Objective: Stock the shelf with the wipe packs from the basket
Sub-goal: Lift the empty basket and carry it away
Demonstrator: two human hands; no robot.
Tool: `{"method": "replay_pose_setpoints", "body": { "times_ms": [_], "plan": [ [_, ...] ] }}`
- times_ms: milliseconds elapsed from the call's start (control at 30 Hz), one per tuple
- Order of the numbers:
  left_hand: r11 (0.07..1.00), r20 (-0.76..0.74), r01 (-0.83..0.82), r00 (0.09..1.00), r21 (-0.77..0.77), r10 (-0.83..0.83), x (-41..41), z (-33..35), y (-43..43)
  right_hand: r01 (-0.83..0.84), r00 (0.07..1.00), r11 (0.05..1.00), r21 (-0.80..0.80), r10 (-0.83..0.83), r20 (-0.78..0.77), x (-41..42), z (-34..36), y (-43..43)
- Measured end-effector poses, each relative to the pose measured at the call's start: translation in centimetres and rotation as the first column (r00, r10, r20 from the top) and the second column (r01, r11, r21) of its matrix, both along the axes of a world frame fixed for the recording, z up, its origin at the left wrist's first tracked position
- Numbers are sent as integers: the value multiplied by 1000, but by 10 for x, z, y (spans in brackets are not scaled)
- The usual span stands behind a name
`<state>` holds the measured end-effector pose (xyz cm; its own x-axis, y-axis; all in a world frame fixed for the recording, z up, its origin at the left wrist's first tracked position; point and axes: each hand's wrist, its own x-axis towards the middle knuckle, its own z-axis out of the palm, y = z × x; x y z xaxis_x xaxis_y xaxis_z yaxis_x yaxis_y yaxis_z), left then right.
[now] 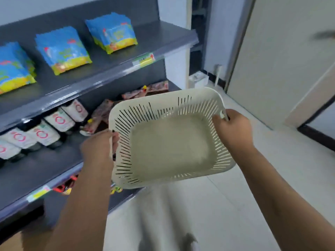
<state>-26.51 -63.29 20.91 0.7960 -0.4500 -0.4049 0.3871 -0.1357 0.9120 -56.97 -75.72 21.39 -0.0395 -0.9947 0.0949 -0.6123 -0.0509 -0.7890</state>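
The left hand (97, 147) and the right hand (233, 129) each curl their fingers round 1 side of the basket (170, 145). It tips toward the camera, with nothing in it, so the job looks about done. To finish well, hold it tight with 2 hands and set it down flat, out of the way. Past it, the gray shelf (159, 37) holds 3 bunches of blue packs (63, 49) on top, likely the wipes. White packs with red rings (59, 120) sit 1 shelf lower. The floor (253, 187) is pale tile, with a door (290, 51) at the right.
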Motion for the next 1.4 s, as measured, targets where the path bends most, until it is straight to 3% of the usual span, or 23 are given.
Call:
{"method": "replay_pose_setpoints", "body": {
  "times_ms": [167, 367, 567, 733, 933, 1067, 1400],
  "plan": [
    [978, -30, 204, 979, 42, -203, -105, -6, -104, 250, 961, 960, 124, -261, 86, -121, -16, -35],
    [878, -67, 457, 890, 143, -452, -216, -17, -231, 526, 818, 823, 214, -559, 135, -233, -46, -70],
    [684, -60, 726, 687, 72, -724, -323, -33, -366, 736, 517, 593, 327, -804, 294, -317, -60, -117],
    [545, -79, 837, 547, 47, -834, -411, -34, -463, 836, 269, 422, 351, -872, 408, -382, -65, -150],
    [384, -97, 922, 388, 56, -917, -513, -51, -543, 878, 85, 277, 391, -893, 442, -458, -75, -182],
    [335, -103, 938, 343, 84, -934, -579, -70, -594, 890, 20, 214, 402, -899, 437, -514, -95, -225],
    [414, -137, 895, 436, 166, -889, -742, -112, -717, 848, 39, 243, 471, -915, 401, -680, -145, -358]
  ]
}}
